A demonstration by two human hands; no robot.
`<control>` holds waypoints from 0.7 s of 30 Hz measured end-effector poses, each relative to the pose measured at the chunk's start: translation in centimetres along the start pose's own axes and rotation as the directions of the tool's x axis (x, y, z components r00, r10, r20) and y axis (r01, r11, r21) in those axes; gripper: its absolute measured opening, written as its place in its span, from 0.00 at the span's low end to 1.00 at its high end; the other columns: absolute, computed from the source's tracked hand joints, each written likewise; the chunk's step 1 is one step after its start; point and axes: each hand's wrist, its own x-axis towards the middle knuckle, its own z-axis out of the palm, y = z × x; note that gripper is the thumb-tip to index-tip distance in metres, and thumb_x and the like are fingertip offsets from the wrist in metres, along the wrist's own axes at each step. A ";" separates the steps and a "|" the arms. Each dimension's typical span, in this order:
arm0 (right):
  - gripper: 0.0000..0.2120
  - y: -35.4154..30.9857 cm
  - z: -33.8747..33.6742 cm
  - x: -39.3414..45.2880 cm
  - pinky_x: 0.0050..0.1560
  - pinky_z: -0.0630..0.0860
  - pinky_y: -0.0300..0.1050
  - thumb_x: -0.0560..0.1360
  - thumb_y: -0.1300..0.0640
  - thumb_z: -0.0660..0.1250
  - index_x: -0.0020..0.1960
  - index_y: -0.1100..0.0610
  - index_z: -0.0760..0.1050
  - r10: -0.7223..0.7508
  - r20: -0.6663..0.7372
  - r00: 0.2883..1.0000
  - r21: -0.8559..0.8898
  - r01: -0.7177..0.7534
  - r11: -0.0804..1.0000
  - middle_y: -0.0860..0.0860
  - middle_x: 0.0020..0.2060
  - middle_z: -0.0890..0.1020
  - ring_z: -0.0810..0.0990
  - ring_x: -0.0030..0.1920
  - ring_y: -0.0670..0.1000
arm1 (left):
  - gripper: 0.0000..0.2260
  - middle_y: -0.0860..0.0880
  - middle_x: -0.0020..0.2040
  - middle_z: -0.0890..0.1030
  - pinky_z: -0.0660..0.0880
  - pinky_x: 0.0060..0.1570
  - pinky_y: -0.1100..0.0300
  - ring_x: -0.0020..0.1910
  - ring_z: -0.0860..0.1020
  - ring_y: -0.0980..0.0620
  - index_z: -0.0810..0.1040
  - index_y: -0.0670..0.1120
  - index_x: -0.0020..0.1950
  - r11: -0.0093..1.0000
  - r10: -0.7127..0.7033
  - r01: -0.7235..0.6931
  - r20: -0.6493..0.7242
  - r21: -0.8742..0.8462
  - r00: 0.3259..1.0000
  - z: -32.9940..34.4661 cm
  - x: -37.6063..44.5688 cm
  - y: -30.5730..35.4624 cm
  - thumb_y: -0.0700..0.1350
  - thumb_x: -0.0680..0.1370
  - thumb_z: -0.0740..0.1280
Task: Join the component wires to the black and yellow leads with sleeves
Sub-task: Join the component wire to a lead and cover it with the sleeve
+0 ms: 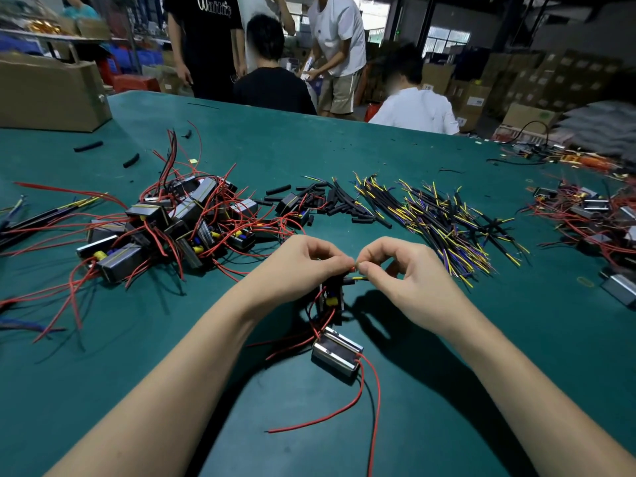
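We hold the joint just above the bench, our left hand pinching a red wire end and our right hand pinching the yellow lead, tips meeting between the two grips. The lead's long axis runs left to right, toward the left grip. The component lies below, nearer us; spare sleeves and leads lie beyond.

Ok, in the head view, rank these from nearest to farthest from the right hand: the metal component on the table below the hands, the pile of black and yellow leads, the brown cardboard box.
1. Metal component, just below the right hand.
2. Pile of black and yellow leads, beyond it to the right.
3. Brown cardboard box, far left corner.
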 end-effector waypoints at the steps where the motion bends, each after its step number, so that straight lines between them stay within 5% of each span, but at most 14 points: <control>1: 0.07 0.0 0.1 0.0 0.33 0.71 0.54 0.75 0.59 0.68 0.40 0.49 0.77 -0.003 -0.007 1.000 -0.007 0.003 1.000 0.39 0.33 0.77 0.72 0.31 0.62 | 0.07 0.42 0.39 0.83 0.70 0.45 0.58 0.37 0.76 0.54 0.83 0.47 0.40 1.000 0.002 -0.002 0.001 -0.004 1.000 -0.1 0.0 0.0 0.46 0.76 0.69; 6: 0.07 0.0 0.4 -0.1 0.34 0.70 0.53 0.75 0.60 0.68 0.41 0.50 0.77 -0.020 -0.027 0.999 -0.022 0.020 1.000 0.40 0.32 0.77 0.73 0.32 0.61 | 0.07 0.40 0.40 0.84 0.72 0.45 0.57 0.36 0.76 0.55 0.84 0.45 0.40 1.000 0.015 -0.015 -0.015 -0.010 1.000 -0.2 0.0 0.0 0.46 0.75 0.70; 9: 0.07 -0.1 0.4 0.0 0.36 0.71 0.49 0.74 0.62 0.68 0.40 0.52 0.77 -0.028 -0.033 0.999 -0.025 0.027 0.999 0.43 0.32 0.77 0.73 0.31 0.49 | 0.07 0.41 0.43 0.84 0.75 0.48 0.54 0.39 0.77 0.55 0.84 0.43 0.42 0.999 0.026 -0.026 -0.008 0.019 1.000 -0.1 -0.1 0.1 0.46 0.75 0.70; 15: 0.05 -0.2 0.6 0.0 0.37 0.66 0.30 0.74 0.63 0.67 0.41 0.55 0.76 -0.033 -0.008 0.999 -0.058 0.032 0.998 0.43 0.33 0.77 0.74 0.35 0.39 | 0.04 0.49 0.36 0.83 0.71 0.36 0.73 0.33 0.78 0.59 0.82 0.46 0.37 0.954 0.188 -0.158 -0.097 0.255 0.977 0.3 -0.3 0.6 0.40 0.71 0.72; 21: 0.05 -0.1 0.5 0.1 0.36 0.70 0.40 0.74 0.63 0.67 0.42 0.54 0.77 -0.072 -0.038 0.997 -0.046 0.071 0.996 0.44 0.33 0.77 0.74 0.36 0.44 | 0.03 0.49 0.36 0.82 0.72 0.36 0.69 0.36 0.79 0.55 0.83 0.46 0.36 0.939 0.258 -0.208 -0.165 0.273 0.952 0.7 -0.3 0.5 0.40 0.70 0.72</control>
